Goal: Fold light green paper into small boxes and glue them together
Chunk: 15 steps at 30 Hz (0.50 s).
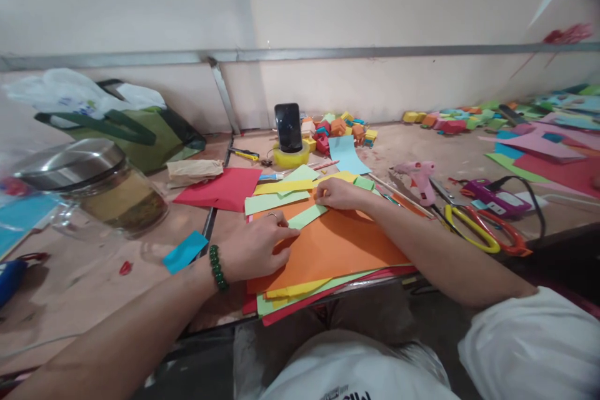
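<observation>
A light green paper strip (307, 217) lies on an orange sheet (342, 247) that tops a stack of coloured paper. My left hand (257, 247), with a ring and a green bead bracelet, presses the strip's near end with its fingertips. The far end is pinched by my right hand (340, 194). More green and yellow strips (276, 195) lie just beyond the hands.
A glass jar (100, 190) with a metal lid stands at left beside a green bag (135, 128). A phone (287, 127) leans on a yellow tape roll, with folded paper cubes (340, 128) behind. At right lie a pink glue gun (419, 178) and scissors (482, 231).
</observation>
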Motion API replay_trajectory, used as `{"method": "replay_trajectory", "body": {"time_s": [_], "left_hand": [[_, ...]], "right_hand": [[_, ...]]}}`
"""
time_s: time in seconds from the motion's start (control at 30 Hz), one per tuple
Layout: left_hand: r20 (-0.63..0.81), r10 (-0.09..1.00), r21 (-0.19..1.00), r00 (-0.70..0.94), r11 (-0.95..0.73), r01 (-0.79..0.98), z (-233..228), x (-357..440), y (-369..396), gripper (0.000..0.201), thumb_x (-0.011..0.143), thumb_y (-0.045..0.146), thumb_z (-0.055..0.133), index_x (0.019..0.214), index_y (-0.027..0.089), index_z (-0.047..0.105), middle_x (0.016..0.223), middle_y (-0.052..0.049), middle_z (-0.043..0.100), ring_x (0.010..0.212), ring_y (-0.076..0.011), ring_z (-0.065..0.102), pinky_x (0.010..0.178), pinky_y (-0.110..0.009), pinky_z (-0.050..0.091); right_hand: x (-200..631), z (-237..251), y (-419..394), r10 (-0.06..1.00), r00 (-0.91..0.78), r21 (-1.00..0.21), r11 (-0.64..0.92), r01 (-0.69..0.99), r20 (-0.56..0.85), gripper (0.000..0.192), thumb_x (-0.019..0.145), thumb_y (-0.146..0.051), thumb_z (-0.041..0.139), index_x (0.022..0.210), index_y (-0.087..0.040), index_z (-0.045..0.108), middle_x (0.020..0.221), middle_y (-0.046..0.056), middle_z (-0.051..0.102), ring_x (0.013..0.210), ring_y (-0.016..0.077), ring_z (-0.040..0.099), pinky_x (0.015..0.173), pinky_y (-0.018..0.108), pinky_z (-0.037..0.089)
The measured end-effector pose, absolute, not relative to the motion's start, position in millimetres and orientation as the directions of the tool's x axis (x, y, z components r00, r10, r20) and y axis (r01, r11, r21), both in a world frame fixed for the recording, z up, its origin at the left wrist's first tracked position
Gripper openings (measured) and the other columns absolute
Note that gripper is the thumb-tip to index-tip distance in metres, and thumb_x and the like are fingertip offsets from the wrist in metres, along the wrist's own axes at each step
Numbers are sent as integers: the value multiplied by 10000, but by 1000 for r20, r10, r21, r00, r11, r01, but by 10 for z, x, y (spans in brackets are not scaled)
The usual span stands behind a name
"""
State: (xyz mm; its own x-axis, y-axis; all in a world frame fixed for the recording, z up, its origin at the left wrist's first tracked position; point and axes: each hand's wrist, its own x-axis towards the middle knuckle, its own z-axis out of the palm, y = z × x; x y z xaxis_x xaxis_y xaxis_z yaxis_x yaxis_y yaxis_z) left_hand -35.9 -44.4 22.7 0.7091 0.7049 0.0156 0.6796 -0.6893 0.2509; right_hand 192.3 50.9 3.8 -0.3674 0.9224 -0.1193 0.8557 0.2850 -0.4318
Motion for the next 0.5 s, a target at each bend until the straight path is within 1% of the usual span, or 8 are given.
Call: {"method": "replay_trajectory", "body": {"time_s": [0.1,0.2,0.27,0.37,0.5], "left_hand": [[19,703,246,710,-692,679,225,-360,-440,327,812,226,515,1084,223,696,998,-102,595,893,-212,607,784,-317,500],[5,709,249,705,-684,686,235,-357,-436,344,810,225,516,1104,218,693,1005,-106,598,892,-215,610,785,-323,501],[3,709,254,705,-683,685,243,-355,-435,341,804,217,521,1097,218,697,1000,-104,603,884,-216,609,781,-324,500],[21,712,256,702,-683,684,243,-355,-435,331,808,219,523,1090,227,696,1002,-98,607,870,-210,603,782,-323,497],[25,708,256,705,-686,681,232,-363,-429,323,818,223,521,1088,225,699,992,-102,605,878,-209,601,793,-320,498]], "right_hand": [[1958,76,504,934,-338,-410,267,872,-112,83,756,-201,621,760,-163,695,699,13,687,669,149,612,534,203,370],[1913,129,432,956,-290,-395,247,885,-51,109,781,-228,604,768,-158,687,762,40,697,718,163,615,546,212,364],[1854,146,374,957,-289,-402,256,879,-22,141,805,-281,599,797,-171,686,825,44,706,757,163,620,561,209,373],[1790,106,360,938,-345,-390,300,871,-47,138,782,-320,646,803,-191,692,847,37,713,766,167,625,560,206,378],[1838,28,461,941,-330,-365,282,887,-75,87,770,-235,636,798,-184,701,809,51,712,743,181,624,549,221,363]]}}
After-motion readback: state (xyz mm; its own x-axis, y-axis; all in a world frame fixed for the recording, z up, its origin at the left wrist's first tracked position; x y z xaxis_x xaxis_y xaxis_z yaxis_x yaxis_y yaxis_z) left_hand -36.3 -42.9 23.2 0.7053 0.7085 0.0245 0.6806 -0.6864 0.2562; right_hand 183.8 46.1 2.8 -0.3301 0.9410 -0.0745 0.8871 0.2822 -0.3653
